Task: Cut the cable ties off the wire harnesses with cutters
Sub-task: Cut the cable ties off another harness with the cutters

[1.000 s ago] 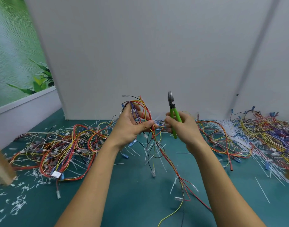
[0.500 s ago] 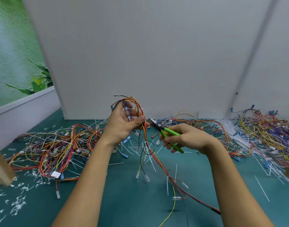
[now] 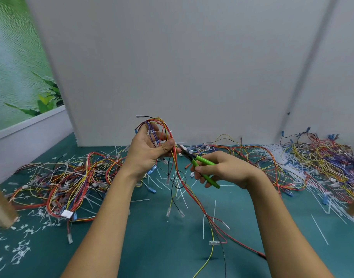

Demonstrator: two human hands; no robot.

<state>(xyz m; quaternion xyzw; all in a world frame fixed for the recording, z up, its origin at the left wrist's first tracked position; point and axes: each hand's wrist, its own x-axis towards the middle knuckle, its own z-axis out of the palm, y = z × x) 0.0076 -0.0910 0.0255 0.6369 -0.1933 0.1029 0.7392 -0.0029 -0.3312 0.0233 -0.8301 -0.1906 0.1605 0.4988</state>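
At frame centre the left hand's (image 3: 146,155) grip pinches a wire harness (image 3: 177,169), whose wires trail down to the teal counter (image 3: 152,247). The right hand's (image 3: 226,169) grip is closed around green-handled cutters (image 3: 204,160), whose tips point at the harness just beside the left thumb. Cut cable ties (image 3: 19,251) litter the lower left.

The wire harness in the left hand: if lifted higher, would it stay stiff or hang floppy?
Probably floppy: below the left hand the wire harness droops in loose curves to the table. Likely light: one hand's fingers hold it up. Its dangling ends may swing.
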